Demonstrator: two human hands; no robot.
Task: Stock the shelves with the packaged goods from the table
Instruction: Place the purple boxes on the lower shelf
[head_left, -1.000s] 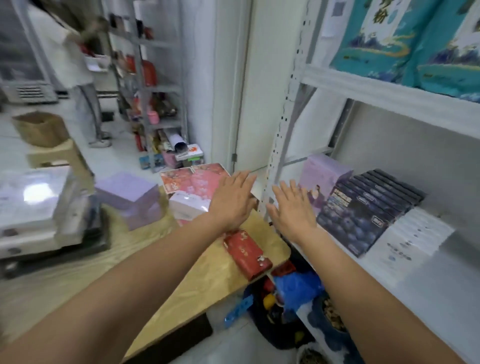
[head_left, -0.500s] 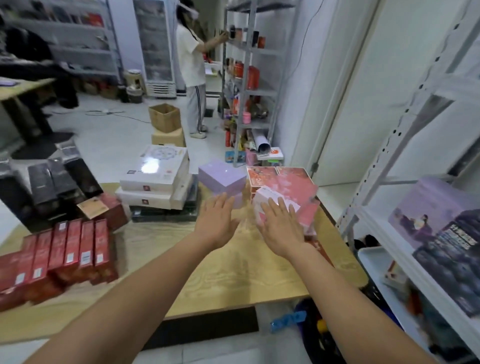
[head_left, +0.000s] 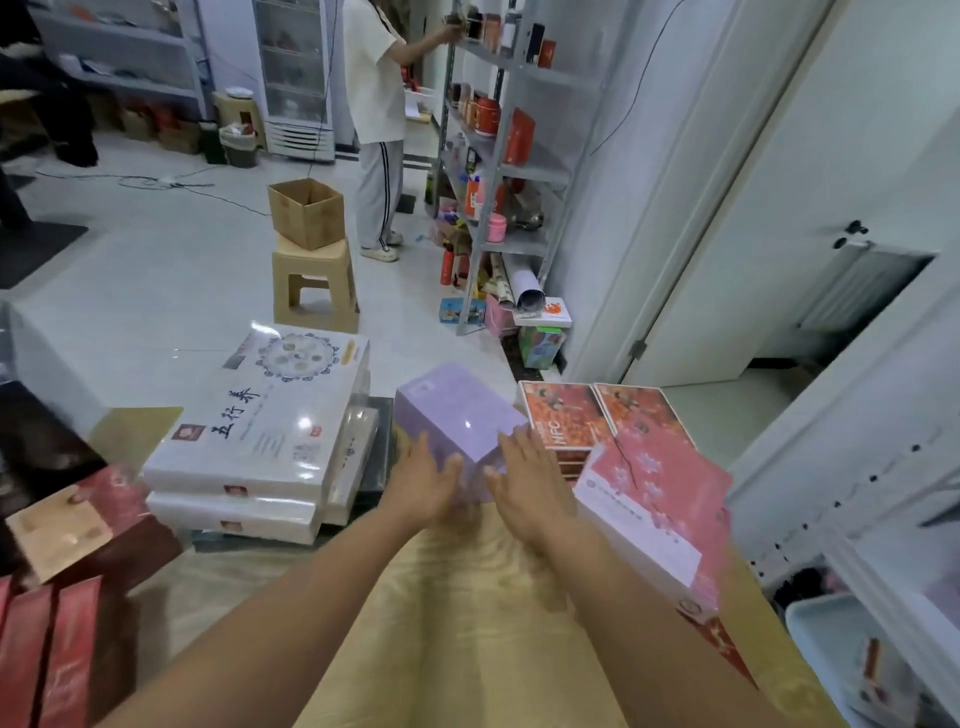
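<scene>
Where left hand (head_left: 423, 486) and right hand (head_left: 524, 491) flank the lavender box's (head_left: 457, 415) corner, both grips lie open.

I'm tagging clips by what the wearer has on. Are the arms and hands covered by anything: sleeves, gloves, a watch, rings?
No. The left hand and right hand are bare: no gloves, no rings that I can see. The left forearm and right forearm are uncovered to the frame edge, with no sleeve, watch or bracelet in view.

The left hand (head_left: 421, 488) and right hand (head_left: 524, 493) hide the purple box's (head_left: 457, 415) near side. Red boxes (head_left: 47, 654) run off the left edge. The pink box (head_left: 660, 499) is blurry.
</scene>
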